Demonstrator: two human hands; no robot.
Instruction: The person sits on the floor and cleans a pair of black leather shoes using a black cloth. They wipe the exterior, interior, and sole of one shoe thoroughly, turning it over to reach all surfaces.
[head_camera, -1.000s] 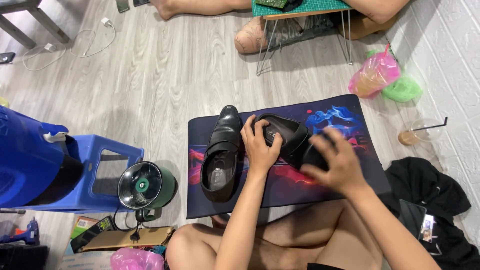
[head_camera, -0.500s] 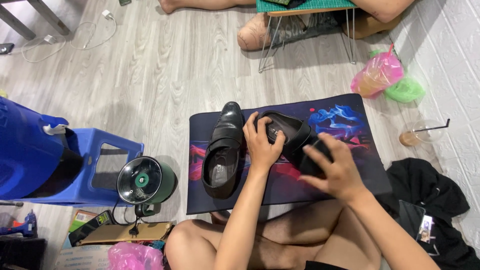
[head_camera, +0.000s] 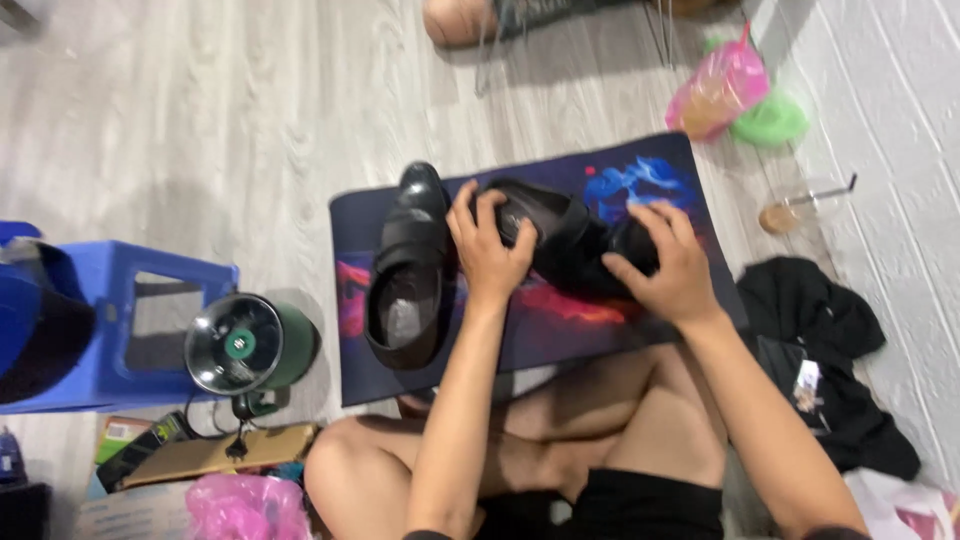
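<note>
Head camera, looking down: a person sits cross-legged on a pale wood-plank floor (head_camera: 220, 120) and grips a black leather shoe (head_camera: 560, 235) with both hands above a dark mat (head_camera: 640, 165) printed in blue and red. The left hand (head_camera: 490, 250) is closed over the toe end of the shoe, fingers curled across the top. The right hand (head_camera: 665, 265) wraps the heel end, fingers bent around it. The held shoe lies crosswise at the middle of the mat, slightly raised at its far edge. Just left of it, the second black shoe (head_camera: 408, 270) rests flat on the mat, opening upward, toe pointing away from the person, touching the left hand's side.

Left of the mat stands a small green fan (head_camera: 250, 345), beside a blue plastic stool (head_camera: 120, 300). Far right, a pink plastic bag (head_camera: 715, 90) and a green bag (head_camera: 768, 120) lie near the white wall; a black garment (head_camera: 820, 340) is heaped at the right.
</note>
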